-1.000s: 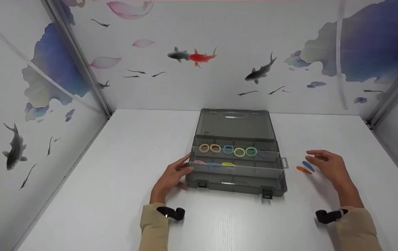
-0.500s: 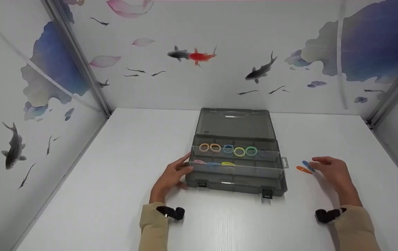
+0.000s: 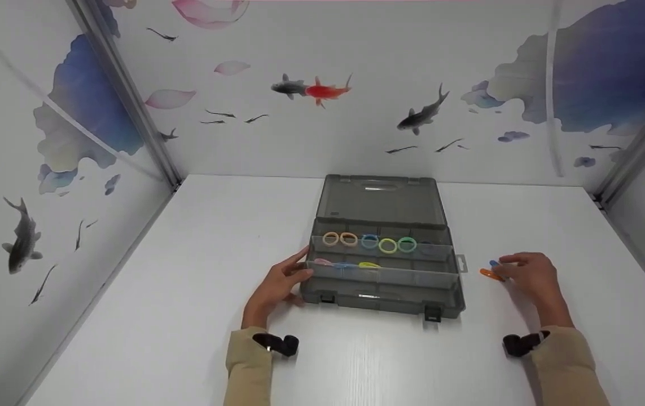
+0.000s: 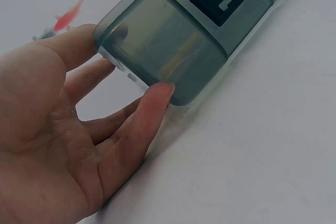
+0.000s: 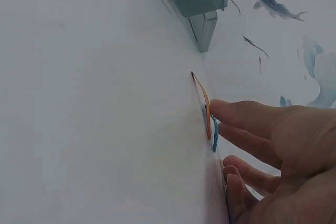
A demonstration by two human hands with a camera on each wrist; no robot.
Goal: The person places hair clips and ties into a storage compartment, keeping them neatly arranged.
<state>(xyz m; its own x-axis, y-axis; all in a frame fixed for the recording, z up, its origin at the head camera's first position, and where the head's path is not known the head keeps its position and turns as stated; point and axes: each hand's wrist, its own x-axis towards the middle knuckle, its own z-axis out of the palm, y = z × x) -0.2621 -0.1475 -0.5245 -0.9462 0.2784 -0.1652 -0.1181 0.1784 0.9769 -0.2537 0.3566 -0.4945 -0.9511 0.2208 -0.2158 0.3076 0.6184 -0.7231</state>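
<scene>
A grey transparent storage box (image 3: 384, 293) with its lid folded back stands on the table. My left hand (image 3: 277, 285) grips the box's left end near the front corner; in the left wrist view its fingers (image 4: 157, 98) touch the corner from outside. At the box's right, an orange snap hair clip (image 3: 490, 274) and a blue snap hair clip (image 3: 493, 263) lie close together on the table. My right hand (image 3: 534, 276) reaches over them, partly covering both. In the right wrist view a fingertip (image 5: 218, 108) touches the clips, without a clear pinch.
Coloured rings (image 3: 388, 245), like hair ties, stand in a row in the box's back section. Pink, blue and yellow clips (image 3: 368, 265) lie in the middle section. The lid (image 3: 381, 197) lies back near the rear wall. A hang tab (image 3: 462, 263) sticks out at the right.
My right hand has come down onto the clips, first near the blue one, then left towards the orange one. The left hand and the box have stayed in place.
</scene>
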